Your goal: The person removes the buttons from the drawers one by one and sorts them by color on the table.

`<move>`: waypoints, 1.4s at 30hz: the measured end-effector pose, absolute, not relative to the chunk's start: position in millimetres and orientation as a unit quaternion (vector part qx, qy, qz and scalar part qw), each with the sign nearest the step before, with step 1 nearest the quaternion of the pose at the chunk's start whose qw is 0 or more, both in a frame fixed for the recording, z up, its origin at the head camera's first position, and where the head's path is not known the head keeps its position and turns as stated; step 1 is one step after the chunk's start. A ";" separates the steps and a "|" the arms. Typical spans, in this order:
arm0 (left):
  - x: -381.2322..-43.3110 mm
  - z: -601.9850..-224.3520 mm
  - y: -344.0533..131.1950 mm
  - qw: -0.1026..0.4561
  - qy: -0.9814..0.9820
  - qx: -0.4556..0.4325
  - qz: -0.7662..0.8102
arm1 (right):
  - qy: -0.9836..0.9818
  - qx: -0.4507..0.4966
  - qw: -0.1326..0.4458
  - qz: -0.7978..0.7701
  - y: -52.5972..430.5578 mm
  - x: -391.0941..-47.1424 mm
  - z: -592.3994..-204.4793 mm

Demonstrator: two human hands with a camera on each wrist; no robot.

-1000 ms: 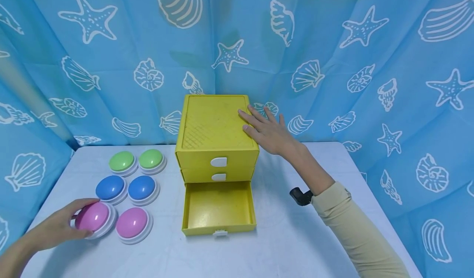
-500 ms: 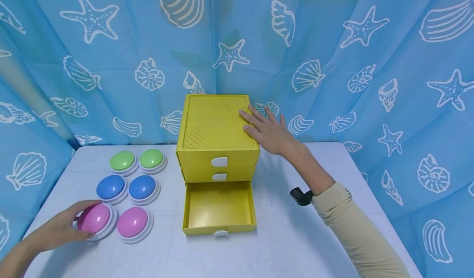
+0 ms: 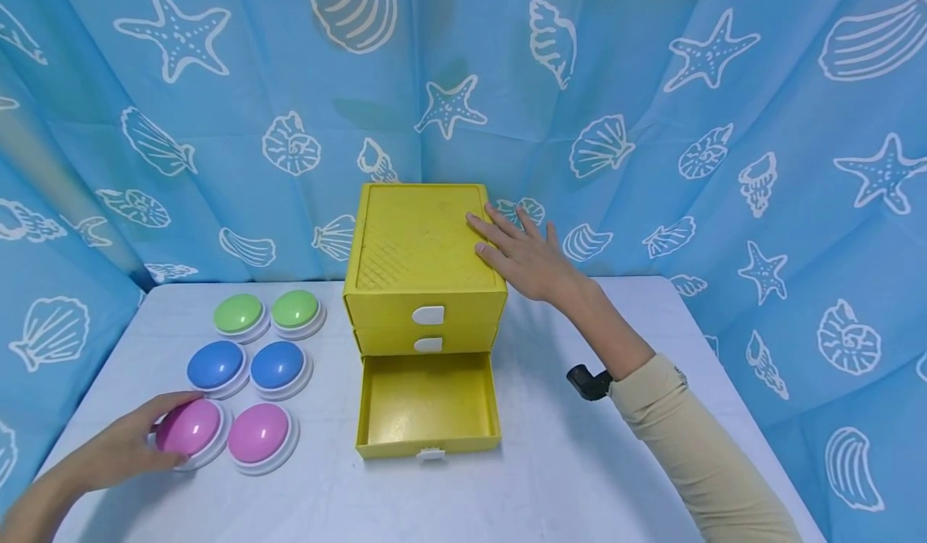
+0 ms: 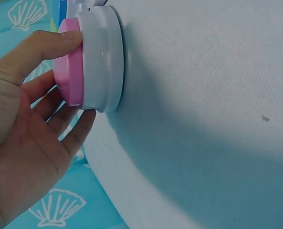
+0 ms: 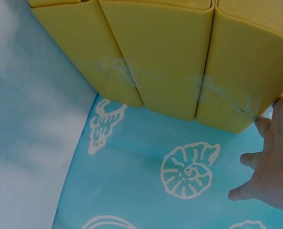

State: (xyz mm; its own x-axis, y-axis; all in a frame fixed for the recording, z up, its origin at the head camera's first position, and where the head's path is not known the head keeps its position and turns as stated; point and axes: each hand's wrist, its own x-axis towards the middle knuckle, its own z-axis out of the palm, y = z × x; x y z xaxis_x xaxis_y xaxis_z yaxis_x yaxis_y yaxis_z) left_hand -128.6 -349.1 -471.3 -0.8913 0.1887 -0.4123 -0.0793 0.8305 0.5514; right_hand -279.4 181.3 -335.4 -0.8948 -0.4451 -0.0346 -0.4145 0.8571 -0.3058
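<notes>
My left hand [image 3: 126, 442] holds a pink domed push button [image 3: 190, 428] on a white round base at the table's left. In the left wrist view, the thumb lies on the rim of the pink dome [image 4: 74, 86], with fingers curled below it. Right beside it sits a second pink push button [image 3: 258, 433]. My right hand [image 3: 532, 257] has its fingers spread, the tips resting on the top right edge of a yellow drawer cabinet [image 3: 427, 237]. The cabinet's bottom drawer [image 3: 430, 406] is pulled out, with nothing inside; the two upper drawers are closed.
Behind the pink buttons stand two blue push buttons [image 3: 278, 364] and, farther back, two green ones [image 3: 295, 308]. A white cloth covers the table [image 3: 348, 511]. A blue shell-print curtain [image 3: 463, 44] hangs close behind the cabinet and along both sides.
My left hand has shifted slightly to the right with the pink push button, closer to the other pink one. My right hand has stayed on the cabinet.
</notes>
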 end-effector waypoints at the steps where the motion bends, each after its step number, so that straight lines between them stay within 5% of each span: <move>1: -129.1 -471.4 -348.6 0.235 0.928 0.025 0.289 | 0.962 -0.223 0.052 -0.148 181.2 -279.4 -335.3; 18: -124.0 -470.1 -341.9 0.225 0.929 0.001 0.294 | 0.962 -0.222 0.054 -0.148 181.5 -280.1 -335.8; 27: -112.4 -456.5 -334.7 0.093 0.948 0.047 0.302 | 0.963 -0.219 0.054 -0.146 180.4 -279.3 -335.0; 42: -90.0 -432.6 -263.6 0.013 0.935 0.029 0.352 | 0.961 -0.223 0.057 -0.151 181.3 -280.1 -334.9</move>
